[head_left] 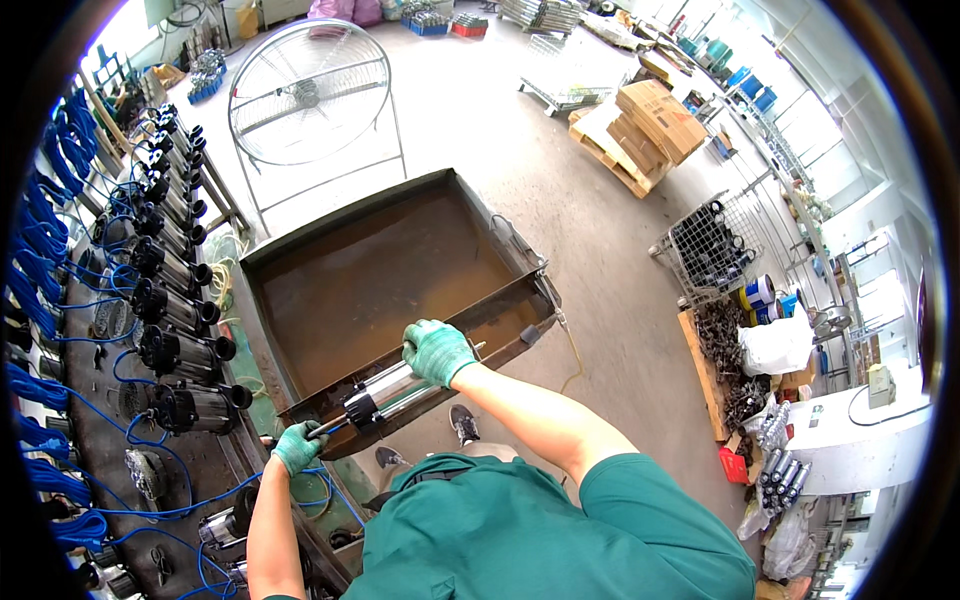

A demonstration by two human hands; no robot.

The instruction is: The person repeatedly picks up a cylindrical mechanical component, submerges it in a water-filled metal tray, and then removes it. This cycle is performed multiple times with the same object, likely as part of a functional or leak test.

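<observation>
A shiny steel submersible pump (385, 387) with a black end lies across the near edge of a metal tank (350, 213). Brown water (390, 270) fills the tank. My right hand (437, 352), in a green glove, is closed over the pump's far right end. My left hand (297, 447), gloved the same, is closed round a thin dark rod (328, 427) that reaches toward the pump's black end; whether it is a tool or part of the pump cannot be made out. A blue cable (345, 495) hangs below the left hand.
On the left, a dark bench (110, 470) carries a row of similar pumps (185, 350) and blue cable coils (40, 300). A large round fan (310, 92) stands behind the tank. Right lie cartons on a pallet (610, 160), a wire cage (715, 240) and heaped metal parts (720, 350).
</observation>
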